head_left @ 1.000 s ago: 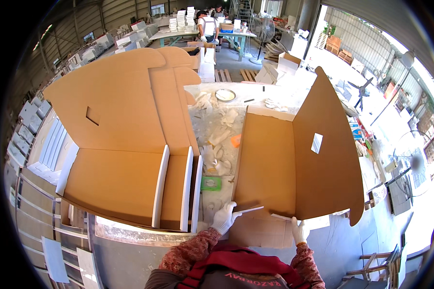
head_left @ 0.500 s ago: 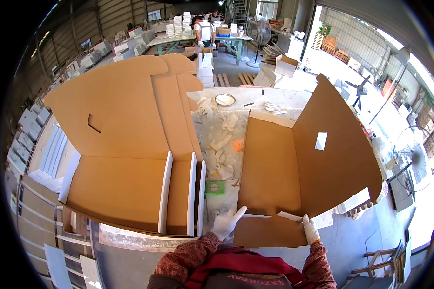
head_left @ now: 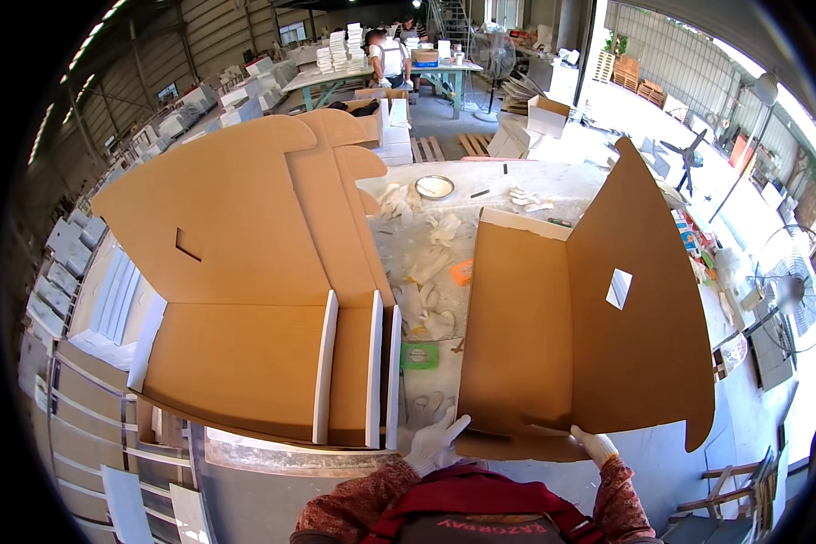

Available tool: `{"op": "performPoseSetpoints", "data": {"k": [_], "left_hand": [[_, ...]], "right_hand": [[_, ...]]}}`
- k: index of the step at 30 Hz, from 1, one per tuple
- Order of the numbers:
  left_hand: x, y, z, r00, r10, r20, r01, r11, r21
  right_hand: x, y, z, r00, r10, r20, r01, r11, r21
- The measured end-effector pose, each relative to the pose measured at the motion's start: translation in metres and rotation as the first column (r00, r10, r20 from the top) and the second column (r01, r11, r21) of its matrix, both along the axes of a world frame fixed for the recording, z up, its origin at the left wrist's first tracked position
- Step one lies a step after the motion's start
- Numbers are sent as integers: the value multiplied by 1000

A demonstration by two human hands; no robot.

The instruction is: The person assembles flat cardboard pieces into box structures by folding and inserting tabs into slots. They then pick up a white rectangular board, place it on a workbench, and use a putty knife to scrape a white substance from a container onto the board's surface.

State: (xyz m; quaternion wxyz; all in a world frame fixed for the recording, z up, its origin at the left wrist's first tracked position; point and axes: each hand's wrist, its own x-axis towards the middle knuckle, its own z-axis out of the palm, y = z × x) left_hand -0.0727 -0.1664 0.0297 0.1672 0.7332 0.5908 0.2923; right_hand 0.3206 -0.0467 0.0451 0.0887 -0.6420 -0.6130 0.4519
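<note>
A large workshed is shown, with a corrugated wall (head_left: 154,54) at ten o'clock and daylight let in through mesh siding (head_left: 698,63) at two o'clock. A long table (head_left: 372,77) at twelve o'clock is stacked with white boxes (head_left: 340,45), and a person (head_left: 388,59) is seen there. A fan (head_left: 494,54) is set beside it, pallets (head_left: 644,91) at one o'clock.
</note>
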Motion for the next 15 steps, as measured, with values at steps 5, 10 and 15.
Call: {"op": "performPoseSetpoints", "data": {"k": [5,10,15], "left_hand": [[-3,8,-44,951,226,209,-184,962,-201],[10,22,-36,782,366,504,-202,915,-350],[20,32,-38,761,525,381,-390,840,-378]], "right_hand": [[6,-7,-14,951,-86,-298,99,995,28],[27,-13,-46,742,-412,-529,209,892,-402],[33,-20,-92,666,-317,-676,144,943,-301]]}}
